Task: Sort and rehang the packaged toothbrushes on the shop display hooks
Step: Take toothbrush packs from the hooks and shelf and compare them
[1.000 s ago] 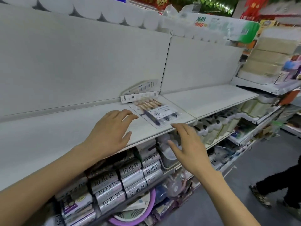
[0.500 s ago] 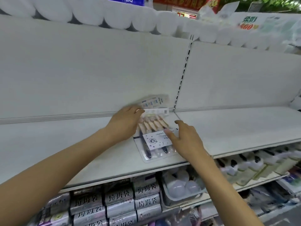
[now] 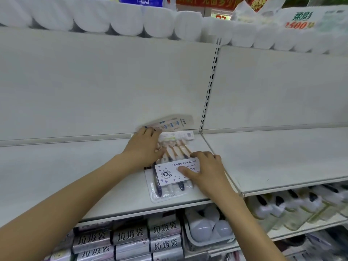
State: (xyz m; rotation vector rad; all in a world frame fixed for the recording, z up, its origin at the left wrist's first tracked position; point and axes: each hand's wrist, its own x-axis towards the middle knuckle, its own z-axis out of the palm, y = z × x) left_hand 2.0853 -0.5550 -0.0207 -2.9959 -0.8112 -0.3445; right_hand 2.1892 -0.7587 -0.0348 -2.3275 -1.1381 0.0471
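Toothbrush pack (image 3: 170, 178) lay flat mid-frame on the shelf (image 3: 75, 176), long axis running away from you, your right hand (image 3: 205, 170) pressing its label with loosely curled fingers, left hand (image 3: 145, 147) touching its upper-left edge.

Two bare forearms, no sleeves in view, left hand (image 3: 144, 146) and right hand (image 3: 205, 169) ungloved
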